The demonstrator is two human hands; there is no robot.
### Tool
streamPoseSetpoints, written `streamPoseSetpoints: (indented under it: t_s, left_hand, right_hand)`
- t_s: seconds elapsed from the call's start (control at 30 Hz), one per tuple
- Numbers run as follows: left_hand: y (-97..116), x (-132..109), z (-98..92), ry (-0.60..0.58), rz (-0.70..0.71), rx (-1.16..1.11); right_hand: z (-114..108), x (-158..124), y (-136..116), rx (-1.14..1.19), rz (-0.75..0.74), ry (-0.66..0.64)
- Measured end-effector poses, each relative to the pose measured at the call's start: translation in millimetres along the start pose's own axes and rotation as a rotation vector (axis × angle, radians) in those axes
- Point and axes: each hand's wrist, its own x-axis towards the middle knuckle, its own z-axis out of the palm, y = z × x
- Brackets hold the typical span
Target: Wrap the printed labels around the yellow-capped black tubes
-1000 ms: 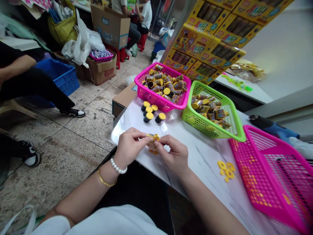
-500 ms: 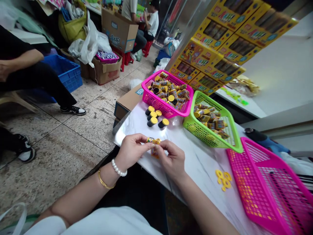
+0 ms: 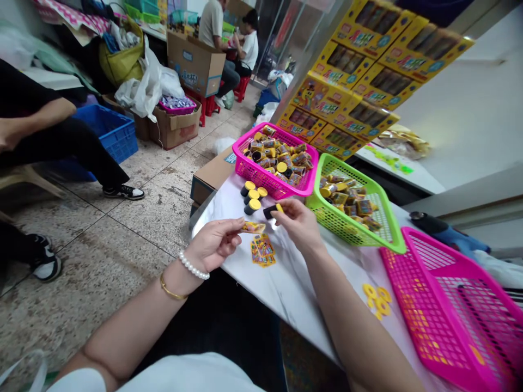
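Between thumb and fingers of my left hand (image 3: pixel 214 244) is a small yellow printed label (image 3: pixel 254 227), pointing to the right. My right hand (image 3: pixel 300 226) grips a small black canister (image 3: pixel 269 212) by its yellow lid, tilted on its side. Below the two hands, more flat printed labels (image 3: pixel 262 251) lie in a loose pile on the white marbled table (image 3: pixel 286 288). Several upright black canisters with yellow lids (image 3: pixel 252 206) stand just beyond my hands. Yellow rings (image 3: pixel 382 298) lie farther right.
A pink basket (image 3: pixel 269 185) and a green basket (image 3: pixel 347 226) hold wrapped canisters. Another pink basket (image 3: pixel 437 316) stands at the right. Yellow display boxes (image 3: pixel 327 98) are stacked behind. On the left, a seated person's leg (image 3: pixel 93 152) is beside a blue crate (image 3: pixel 118 133).
My hands have moved apart. The right has reached forward and taken one black canister from the table group; the left keeps a label. The label pile beneath is now uncovered.
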Motion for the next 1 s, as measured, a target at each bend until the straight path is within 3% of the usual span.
streamPoseSetpoints:
  t_s: [0.1,0.17,0.3,0.53,0.8,1.0]
  left_hand:
    - [2,4,2.4,-0.002,-0.064,-0.112]
    - [1,7,4.2,-0.04,-0.08,-0.144]
    - [-4,11,6.8,-0.077,-0.093,-0.174]
    - [-8,13,7.3,-0.074,-0.092,-0.188]
    - [-10,13,9.7,-0.065,-0.095,-0.273]
    - [-17,13,9.3,-0.055,-0.055,-0.196]
  right_hand:
    - [-5,-20,-24,0.406,0.06,-0.11]
    - [-6,-33,-39,0.483,0.028,-0.157]
    - [0,-46,-50,0.416,-0.049,-0.208]
    - [4,-47,-42,0.33,-0.047,-0.065]
    - [9,-58,-55,0.224,-0.114,-0.033]
    - [6,-62,-50,0.095,-0.171,-0.062]
